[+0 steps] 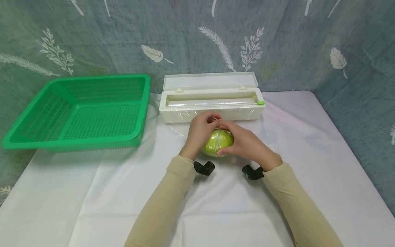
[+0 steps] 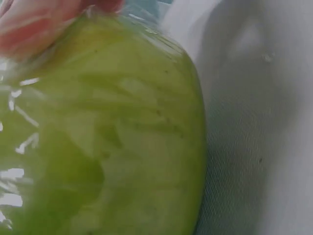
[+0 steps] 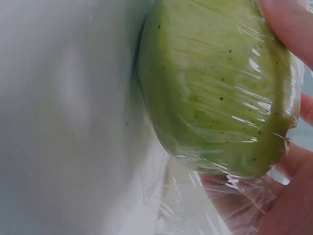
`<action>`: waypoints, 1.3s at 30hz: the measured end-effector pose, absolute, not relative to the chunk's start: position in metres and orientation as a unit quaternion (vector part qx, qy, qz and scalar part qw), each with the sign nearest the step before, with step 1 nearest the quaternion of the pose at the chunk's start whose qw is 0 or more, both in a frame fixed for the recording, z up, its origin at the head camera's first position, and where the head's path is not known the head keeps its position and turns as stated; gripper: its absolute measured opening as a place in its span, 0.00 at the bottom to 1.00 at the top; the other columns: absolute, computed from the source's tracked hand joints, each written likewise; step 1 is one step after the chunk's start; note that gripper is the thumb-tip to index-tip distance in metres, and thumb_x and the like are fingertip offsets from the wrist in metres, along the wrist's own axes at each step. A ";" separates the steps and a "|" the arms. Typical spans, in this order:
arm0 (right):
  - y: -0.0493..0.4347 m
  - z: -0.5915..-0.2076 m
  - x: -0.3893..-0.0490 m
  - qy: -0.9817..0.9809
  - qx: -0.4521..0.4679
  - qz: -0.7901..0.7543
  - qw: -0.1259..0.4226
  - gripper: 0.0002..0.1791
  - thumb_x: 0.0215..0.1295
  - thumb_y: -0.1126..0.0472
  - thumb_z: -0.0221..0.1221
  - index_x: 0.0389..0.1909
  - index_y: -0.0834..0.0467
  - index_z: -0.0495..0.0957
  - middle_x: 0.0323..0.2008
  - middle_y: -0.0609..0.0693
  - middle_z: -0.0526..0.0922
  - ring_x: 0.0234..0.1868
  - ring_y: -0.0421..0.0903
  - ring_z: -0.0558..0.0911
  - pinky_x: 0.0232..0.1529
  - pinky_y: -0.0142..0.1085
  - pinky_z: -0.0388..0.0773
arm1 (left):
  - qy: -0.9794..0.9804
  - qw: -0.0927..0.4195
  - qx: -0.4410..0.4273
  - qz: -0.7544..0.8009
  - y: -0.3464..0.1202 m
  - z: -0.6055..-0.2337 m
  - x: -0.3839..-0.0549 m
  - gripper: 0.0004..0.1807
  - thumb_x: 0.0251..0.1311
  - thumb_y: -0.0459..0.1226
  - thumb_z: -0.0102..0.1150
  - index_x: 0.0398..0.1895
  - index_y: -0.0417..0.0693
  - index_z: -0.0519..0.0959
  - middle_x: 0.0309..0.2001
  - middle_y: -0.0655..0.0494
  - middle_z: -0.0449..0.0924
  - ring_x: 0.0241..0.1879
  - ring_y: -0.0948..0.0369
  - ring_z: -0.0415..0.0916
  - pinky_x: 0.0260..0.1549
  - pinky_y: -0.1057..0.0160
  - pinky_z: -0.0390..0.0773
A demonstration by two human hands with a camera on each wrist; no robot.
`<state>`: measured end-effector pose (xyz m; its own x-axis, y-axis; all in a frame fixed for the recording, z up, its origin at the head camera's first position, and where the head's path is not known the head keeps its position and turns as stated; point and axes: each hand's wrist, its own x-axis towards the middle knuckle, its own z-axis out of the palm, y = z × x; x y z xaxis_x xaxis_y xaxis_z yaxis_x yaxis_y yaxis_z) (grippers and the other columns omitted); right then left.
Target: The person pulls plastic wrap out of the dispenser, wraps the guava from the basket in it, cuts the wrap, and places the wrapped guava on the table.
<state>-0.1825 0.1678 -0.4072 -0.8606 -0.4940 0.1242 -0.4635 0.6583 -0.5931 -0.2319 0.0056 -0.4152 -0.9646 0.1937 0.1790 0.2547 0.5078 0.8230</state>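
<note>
A round green fruit (image 1: 212, 144) sits on the white cloth, in front of the wrap box, with clear plastic wrap (image 3: 195, 191) drawn over its skin. My right hand (image 1: 247, 144) grips the fruit from the right, thumb on the near side and fingers around the far side. At its upper left, my left hand (image 1: 200, 132) has curled fingers that pinch the wrap close to the right fingertips. The left wrist view shows a finger (image 2: 29, 29) at the fruit's top against the shiny film. Loose film hangs by the right palm in the right wrist view.
Behind the hands stands a white plastic wrap box (image 1: 240, 115), its lid raised and a roll inside; a green slider (image 1: 261, 103) sits at its right end. A green basket (image 1: 135, 140) stands at left. A grey leaf-patterned cloth (image 1: 185, 27) hangs behind the table.
</note>
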 end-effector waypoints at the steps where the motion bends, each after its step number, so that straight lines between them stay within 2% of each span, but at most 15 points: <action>1: 0.167 -0.407 -0.182 0.910 -0.270 -0.314 0.021 0.47 0.36 0.40 0.67 0.61 0.49 0.61 0.54 0.48 0.69 0.51 0.45 0.70 0.49 0.41 0.66 | -0.864 0.025 -0.125 -0.488 0.005 -0.416 -0.233 0.04 0.53 0.42 0.61 0.32 0.57 0.80 0.26 0.66 0.78 0.30 0.69 0.74 0.35 0.67 0.71; 5: 0.166 -0.407 -0.182 0.913 -0.286 -0.290 0.009 0.43 0.39 0.41 0.66 0.60 0.48 0.65 0.50 0.49 0.68 0.46 0.44 0.70 0.45 0.40 0.67 | -0.856 0.017 -0.115 -0.503 0.004 -0.418 -0.234 0.06 0.53 0.44 0.60 0.33 0.56 0.80 0.27 0.64 0.79 0.30 0.68 0.75 0.34 0.67 0.72; 9: 0.166 -0.403 -0.180 0.919 -0.266 -0.290 0.026 0.44 0.39 0.41 0.66 0.61 0.48 0.63 0.50 0.48 0.68 0.43 0.44 0.70 0.42 0.40 0.68 | -0.855 0.035 -0.123 -0.503 0.007 -0.419 -0.233 0.06 0.54 0.44 0.60 0.33 0.56 0.80 0.28 0.65 0.79 0.30 0.69 0.75 0.34 0.67 0.71; 14: 0.166 -0.405 -0.180 0.921 -0.246 -0.297 0.048 0.46 0.39 0.41 0.67 0.62 0.49 0.62 0.52 0.48 0.68 0.45 0.44 0.70 0.45 0.40 0.67 | -0.871 0.086 -0.160 -0.456 0.009 -0.419 -0.226 0.04 0.54 0.44 0.59 0.32 0.57 0.80 0.29 0.66 0.79 0.28 0.71 0.74 0.31 0.68 0.70; 17: 0.166 -0.405 -0.181 0.922 -0.239 -0.299 0.055 0.46 0.38 0.40 0.67 0.61 0.51 0.63 0.52 0.48 0.69 0.47 0.44 0.70 0.47 0.41 0.67 | -0.872 0.099 -0.177 -0.445 0.009 -0.418 -0.225 0.04 0.55 0.43 0.59 0.32 0.57 0.79 0.29 0.66 0.79 0.27 0.71 0.73 0.29 0.68 0.70; 24: 0.165 -0.400 -0.181 0.933 -0.206 -0.286 0.077 0.48 0.37 0.35 0.64 0.61 0.51 0.62 0.54 0.47 0.69 0.50 0.44 0.70 0.48 0.43 0.66 | -0.873 0.053 -0.186 -0.448 0.008 -0.414 -0.225 0.03 0.56 0.43 0.57 0.32 0.58 0.79 0.30 0.67 0.77 0.31 0.69 0.71 0.32 0.69 0.69; 32: 0.168 -0.406 -0.185 0.919 -0.192 -0.330 0.098 0.48 0.36 0.34 0.65 0.60 0.52 0.63 0.49 0.44 0.72 0.44 0.43 0.72 0.46 0.39 0.67 | -0.873 0.016 -0.201 -0.445 0.008 -0.413 -0.225 0.05 0.57 0.44 0.56 0.34 0.59 0.78 0.34 0.68 0.76 0.35 0.68 0.70 0.35 0.68 0.69; 39: 0.168 -0.411 -0.186 0.919 -0.189 -0.335 0.090 0.49 0.35 0.36 0.67 0.60 0.56 0.64 0.54 0.53 0.66 0.52 0.48 0.65 0.50 0.43 0.63 | -0.875 0.018 -0.205 -0.438 0.006 -0.416 -0.226 0.05 0.57 0.43 0.55 0.36 0.58 0.78 0.34 0.68 0.76 0.35 0.67 0.70 0.35 0.68 0.69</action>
